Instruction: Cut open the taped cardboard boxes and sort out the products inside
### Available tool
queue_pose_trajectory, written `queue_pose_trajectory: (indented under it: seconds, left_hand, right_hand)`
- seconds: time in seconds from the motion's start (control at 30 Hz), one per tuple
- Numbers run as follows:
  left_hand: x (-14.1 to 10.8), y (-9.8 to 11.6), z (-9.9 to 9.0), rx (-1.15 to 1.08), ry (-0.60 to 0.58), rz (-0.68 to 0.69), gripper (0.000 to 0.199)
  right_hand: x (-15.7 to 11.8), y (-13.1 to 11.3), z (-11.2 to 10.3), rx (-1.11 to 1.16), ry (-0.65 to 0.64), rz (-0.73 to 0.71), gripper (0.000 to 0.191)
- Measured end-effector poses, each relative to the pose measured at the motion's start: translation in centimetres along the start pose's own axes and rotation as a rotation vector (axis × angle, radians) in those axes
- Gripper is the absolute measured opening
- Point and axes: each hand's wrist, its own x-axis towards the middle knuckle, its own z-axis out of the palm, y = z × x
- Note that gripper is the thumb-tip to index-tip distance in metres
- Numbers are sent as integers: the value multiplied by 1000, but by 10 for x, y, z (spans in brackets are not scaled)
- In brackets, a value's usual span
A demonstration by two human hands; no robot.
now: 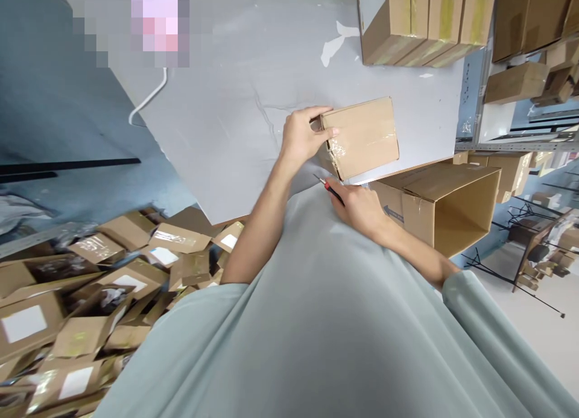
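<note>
A small cardboard box [364, 137] rests near the front edge of the grey table [217, 104]. My left hand [305, 134] grips its left end, with the thumb on the top face and the fingers at the far corner. Clear tape shows on the box by the thumb. Just below the box's near corner, my right hand [357, 207] is closed around a red and black cutter [332, 190]. The thin tip of the cutter points to the upper left and stands apart from the box.
Several taped boxes [420, 26] stand at the table's far right. A large open carton [443, 204] lies beside the table at right. Many discarded boxes [85, 339] pile up at lower left. A white cable [149, 98] hangs over the left edge.
</note>
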Motion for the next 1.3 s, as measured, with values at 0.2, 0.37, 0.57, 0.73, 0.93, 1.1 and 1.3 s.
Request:
queue_pose_trajectory:
  seconds: [0.2, 0.37, 0.57, 0.73, 0.93, 1.1, 1.3]
  left_hand:
    - [-10, 1, -7, -26, -24, -6, 72]
    - [-60, 16, -13, 21, -12, -18, 100]
    - [-86, 30, 5, 143, 17, -90, 95]
    - [-88, 29, 10, 245, 95, -192, 77]
    - [-92, 54, 19, 302, 235, -253, 78]
    - [-88, 69, 26, 332, 314, -335, 68]
    - [-91, 73, 27, 390, 362, -425, 43]
  right_hand:
    - [14, 52, 9, 151, 342, 123, 56]
    - [43, 130, 5, 233, 599, 184, 62]
    - [73, 185, 9, 275, 607, 75, 62]
    - [83, 193, 18, 350, 577, 6, 62]
    - [81, 208, 19, 526, 545, -97, 58]
    - [78, 233, 23, 683, 526, -114, 56]
    - [93, 244, 39, 760, 478, -135, 55]
